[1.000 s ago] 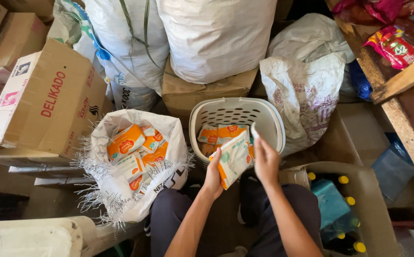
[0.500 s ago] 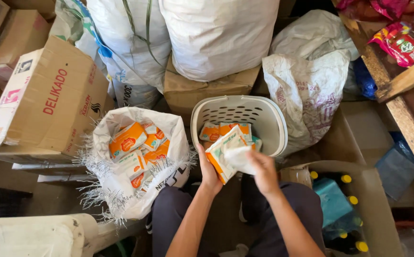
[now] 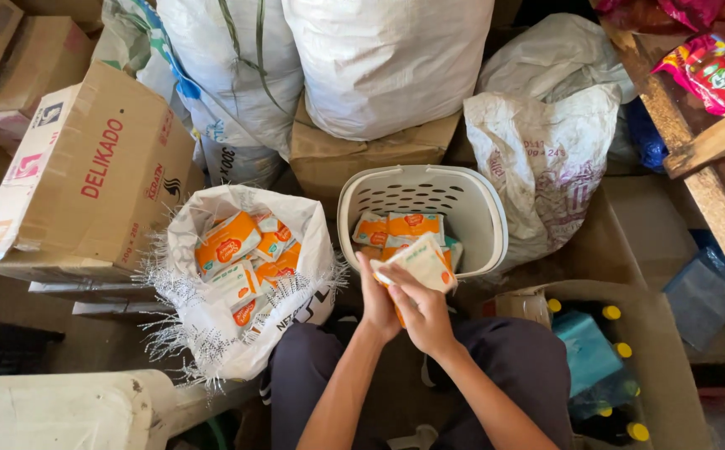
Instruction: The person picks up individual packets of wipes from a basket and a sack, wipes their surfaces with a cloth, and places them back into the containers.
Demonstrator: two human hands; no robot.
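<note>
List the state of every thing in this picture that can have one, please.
Woven sack: open, mouth rolled down, holding orange and white packets.
White basket: upright, a few packets on its bottom.
Packet in hands: held above the basket's near rim.
Left hand: gripping the packet.
Right hand: gripping the packet.
Large carton: closed, tilted.
Bottle box: open, yellow-capped bottles inside.

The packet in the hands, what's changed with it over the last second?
The packet came down from upright at the basket rim and now lies flatter; the right hand shifted on top, the left hand stayed underneath. The sack and basket stayed put.
</note>
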